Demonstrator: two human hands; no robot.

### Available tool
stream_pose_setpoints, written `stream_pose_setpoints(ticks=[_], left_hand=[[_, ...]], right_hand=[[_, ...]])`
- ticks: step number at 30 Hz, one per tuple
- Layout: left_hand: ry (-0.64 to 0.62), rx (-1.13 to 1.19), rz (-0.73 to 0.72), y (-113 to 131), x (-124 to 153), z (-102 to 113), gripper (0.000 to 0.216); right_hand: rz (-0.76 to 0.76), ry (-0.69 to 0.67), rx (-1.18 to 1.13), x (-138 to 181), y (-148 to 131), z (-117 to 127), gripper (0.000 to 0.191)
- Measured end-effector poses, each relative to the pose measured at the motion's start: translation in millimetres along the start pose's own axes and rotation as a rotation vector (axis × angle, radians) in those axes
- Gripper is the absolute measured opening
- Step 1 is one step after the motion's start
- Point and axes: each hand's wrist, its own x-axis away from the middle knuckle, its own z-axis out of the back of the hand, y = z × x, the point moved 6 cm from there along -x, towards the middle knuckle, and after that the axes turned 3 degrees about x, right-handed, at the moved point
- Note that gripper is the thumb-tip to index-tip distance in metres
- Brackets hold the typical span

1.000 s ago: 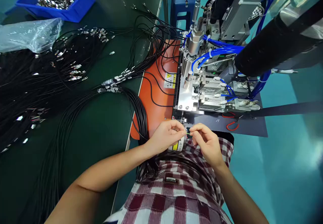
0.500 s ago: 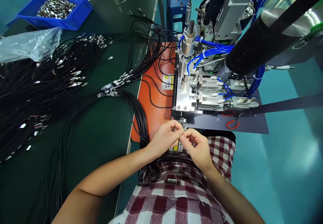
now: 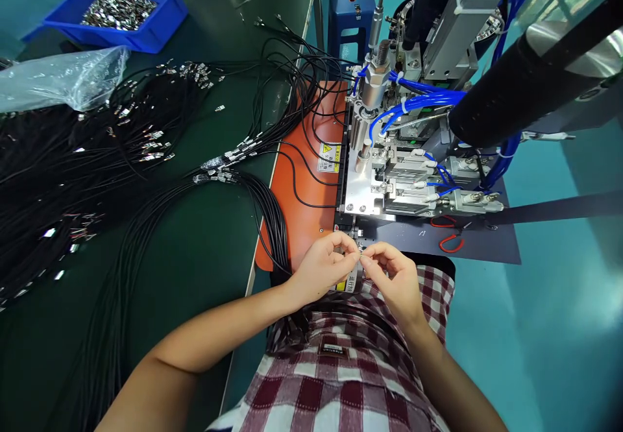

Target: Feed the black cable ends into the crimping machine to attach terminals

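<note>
My left hand [image 3: 327, 264] is pinched, thumb against forefinger, at the front of the machine. Facing it, my right hand [image 3: 395, 283] is pinched too, and the fingertips of both hands nearly meet. Whatever sits between them is too small and too covered to name. Just behind the fingertips is a small metal fixture [image 3: 359, 233] of the machine. To the left of my left hand, a bundle of black cables [image 3: 272, 224] curves down over the orange plate [image 3: 309, 218]. Under my hands, a label [image 3: 351, 281] with yellow and white parts is partly covered.
The machine [image 3: 389, 172] with blue air tubes stands ahead on the right. Red-handled scissors [image 3: 451, 243] lie on its dark base. On the green table [image 3: 195, 244] are heaps of black cables [image 3: 58, 172], a plastic bag [image 3: 73, 82] and a blue bin [image 3: 150, 30] of small metal parts.
Both hands have shifted slightly right, still pinched, with the fingertips a little farther apart. The view has moved slightly.
</note>
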Motion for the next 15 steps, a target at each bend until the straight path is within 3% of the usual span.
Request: stream_pose_setpoints(ticks=[11, 15], left_hand=[[-0.035, 0.024, -0.024, 1, 1, -2, 0.023], [-0.051, 0.078, -0.042, -3, 1, -4, 0.022]], right_hand=[[-0.066, -0.001, -0.229, -1, 10, -6, 0.01], [-0.026, 0.034, -0.189, 1, 10, -9, 0.011]])
